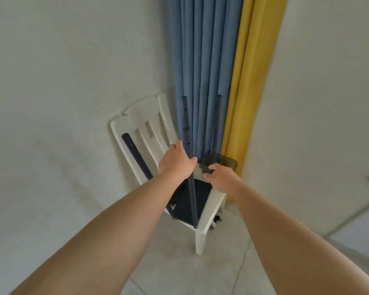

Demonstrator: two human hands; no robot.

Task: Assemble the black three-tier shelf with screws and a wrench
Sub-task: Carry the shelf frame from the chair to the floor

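left hand [175, 161]: was wrapped around a long black post [188, 158], fingers curled over it about halfway up. The post stood nearly upright, small holes dotted along it, bottom end down at the front edge of the chair seat.
right hand [221, 177]: thumb and fingers were pinching the near edge of a black shelf tier [209, 163]; it was blurry there, so how tight I couldn't tell.
shelf tier: looked like a shallow tray shape with a smoky see-through rim sticking out to the right of the right hand.
second post [218, 122]: thin, dark, rose straight up from behind the right hand, same height as the held one.
bottom tier [190, 203]: flat dark panel with a raised edge, sat on the seat below both hands.
spare post [136, 155]: round black tube, leaned against the chair back, left of the left hand.
chair [211, 213]: cream, glossy, slatted back with a curvy top.
curtains: blue [200, 60] and yellow [249, 81], hung in soft vertical folds beyond the hands.
floor [179, 262]: pale tiles with thin grout lines, under the forearms.
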